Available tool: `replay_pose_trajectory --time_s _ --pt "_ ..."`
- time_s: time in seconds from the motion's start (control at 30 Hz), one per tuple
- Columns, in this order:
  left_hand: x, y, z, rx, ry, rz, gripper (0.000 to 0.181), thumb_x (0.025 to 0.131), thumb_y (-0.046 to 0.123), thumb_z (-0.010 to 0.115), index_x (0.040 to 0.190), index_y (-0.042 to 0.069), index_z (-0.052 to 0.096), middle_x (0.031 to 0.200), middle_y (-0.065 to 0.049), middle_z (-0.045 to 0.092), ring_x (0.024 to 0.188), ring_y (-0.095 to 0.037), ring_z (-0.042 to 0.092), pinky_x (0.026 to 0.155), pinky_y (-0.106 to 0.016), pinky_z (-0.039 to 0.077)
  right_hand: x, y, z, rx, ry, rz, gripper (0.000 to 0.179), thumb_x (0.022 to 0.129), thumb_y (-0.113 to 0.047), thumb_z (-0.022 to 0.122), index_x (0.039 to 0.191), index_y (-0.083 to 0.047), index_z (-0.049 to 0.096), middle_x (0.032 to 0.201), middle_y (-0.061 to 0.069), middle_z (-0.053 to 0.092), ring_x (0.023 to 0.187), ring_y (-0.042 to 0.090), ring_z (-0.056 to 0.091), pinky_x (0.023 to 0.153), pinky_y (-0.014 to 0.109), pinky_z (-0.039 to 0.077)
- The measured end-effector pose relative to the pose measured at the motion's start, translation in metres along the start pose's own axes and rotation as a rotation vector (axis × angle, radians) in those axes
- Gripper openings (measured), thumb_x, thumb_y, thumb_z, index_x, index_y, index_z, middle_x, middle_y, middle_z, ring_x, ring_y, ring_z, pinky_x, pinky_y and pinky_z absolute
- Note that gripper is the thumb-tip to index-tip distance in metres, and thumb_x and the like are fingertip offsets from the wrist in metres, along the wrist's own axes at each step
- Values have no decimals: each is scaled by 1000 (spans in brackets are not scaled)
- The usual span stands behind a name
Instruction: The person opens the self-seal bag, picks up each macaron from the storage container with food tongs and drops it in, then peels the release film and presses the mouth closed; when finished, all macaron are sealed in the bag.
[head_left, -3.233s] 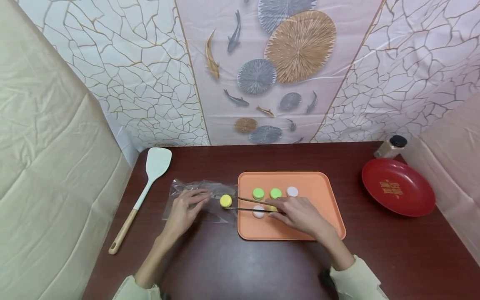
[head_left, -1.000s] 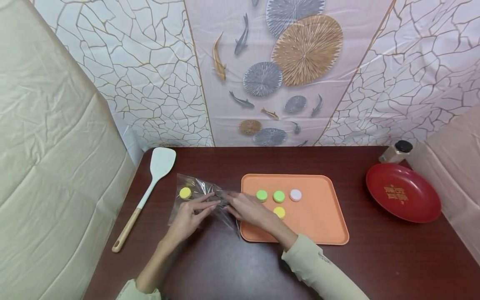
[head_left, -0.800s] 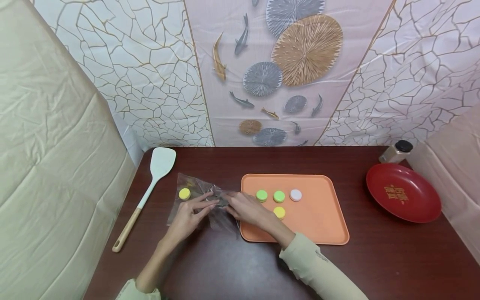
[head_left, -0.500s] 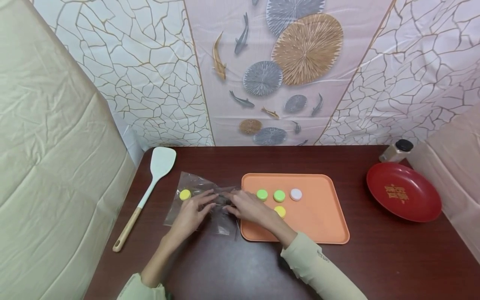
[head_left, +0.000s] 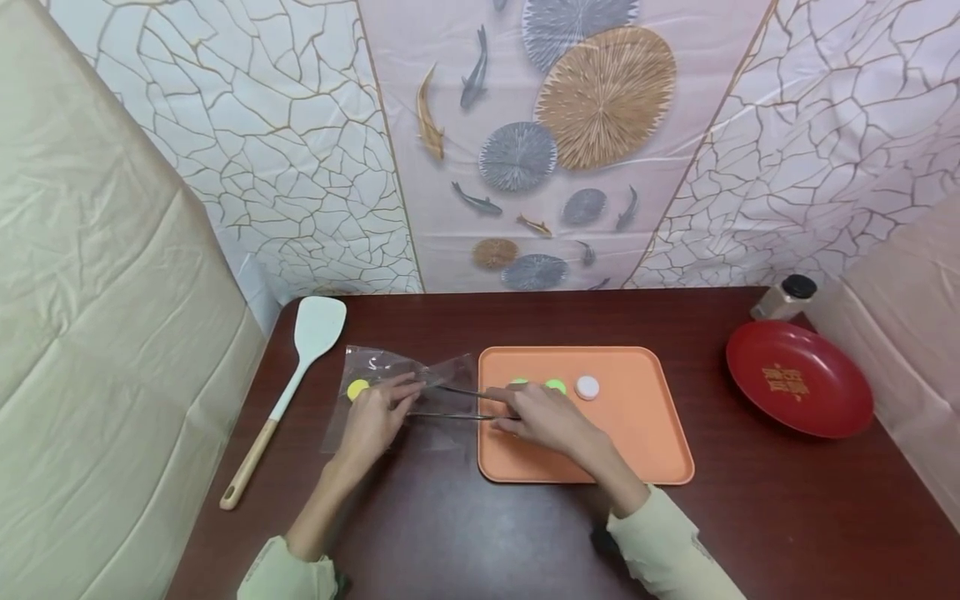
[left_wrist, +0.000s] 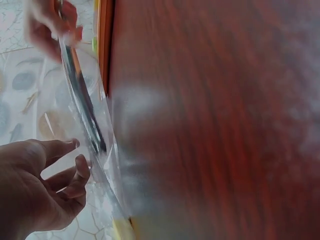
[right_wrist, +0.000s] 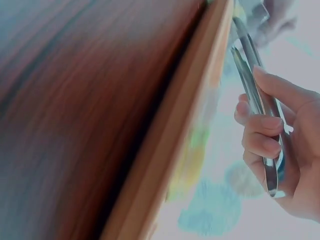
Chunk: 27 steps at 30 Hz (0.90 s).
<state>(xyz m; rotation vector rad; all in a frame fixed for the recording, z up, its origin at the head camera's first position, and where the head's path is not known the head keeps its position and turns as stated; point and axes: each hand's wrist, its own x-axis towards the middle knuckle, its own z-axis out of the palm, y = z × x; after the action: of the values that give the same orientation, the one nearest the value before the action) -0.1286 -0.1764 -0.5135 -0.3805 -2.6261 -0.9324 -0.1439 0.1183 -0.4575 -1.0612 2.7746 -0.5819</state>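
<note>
A clear plastic bag (head_left: 382, 362) lies flat on the dark table, a yellow macaron (head_left: 357, 389) showing at its left end. My left hand (head_left: 373, 421) is at the bag's mouth, fingers bent, thumb and fingertips pinching the film. My right hand (head_left: 546, 418) grips metal tongs (right_wrist: 265, 100) above the tray's left side. The tongs' arms stand apart, with nothing between them; in the head view their tips overlap the bag. Two green macarons (head_left: 556, 386), partly covered by the right hand, and a white macaron (head_left: 587, 387) sit on the orange tray (head_left: 637, 433).
A white spatula (head_left: 318, 325) with a wooden handle lies along the left. On the right are a red oval plate (head_left: 798, 379) and a small jar (head_left: 784, 297) with a black lid. Patterned cloth walls stand behind and at both sides.
The tongs carried the yellow macaron to the bag's mouth; it now lies at the bag's far left end. Since then my right hand has drawn the tongs back rightward, over the tray.
</note>
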Motion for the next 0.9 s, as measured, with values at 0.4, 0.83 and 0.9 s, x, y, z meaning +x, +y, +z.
replay_pose_trajectory --time_s 0.4,0.83,0.9 --pt "-1 -66 45 53 18 -44 22 102 23 80 123 21 86 136 -5 79 46 5 32 43 -24 37 -108 59 -33 -17 175 142 41 92 -27 91 131 -18 80 76 -18 54 64 -3 44 57 23 39" --pt "-7 -59 39 32 -3 -38 23 100 17 82 123 19 86 138 -7 77 47 5 35 46 -23 41 -179 93 -40 -46 129 236 43 89 -29 93 129 -24 79 76 -23 49 67 -6 44 59 23 40" --pt "-8 -59 39 21 -14 -44 23 101 17 82 123 19 86 139 -6 77 47 6 34 45 -23 41 -180 95 -38 -55 127 224 42 89 -29 93 128 -25 79 77 -24 49 67 -6 44 58 23 39"
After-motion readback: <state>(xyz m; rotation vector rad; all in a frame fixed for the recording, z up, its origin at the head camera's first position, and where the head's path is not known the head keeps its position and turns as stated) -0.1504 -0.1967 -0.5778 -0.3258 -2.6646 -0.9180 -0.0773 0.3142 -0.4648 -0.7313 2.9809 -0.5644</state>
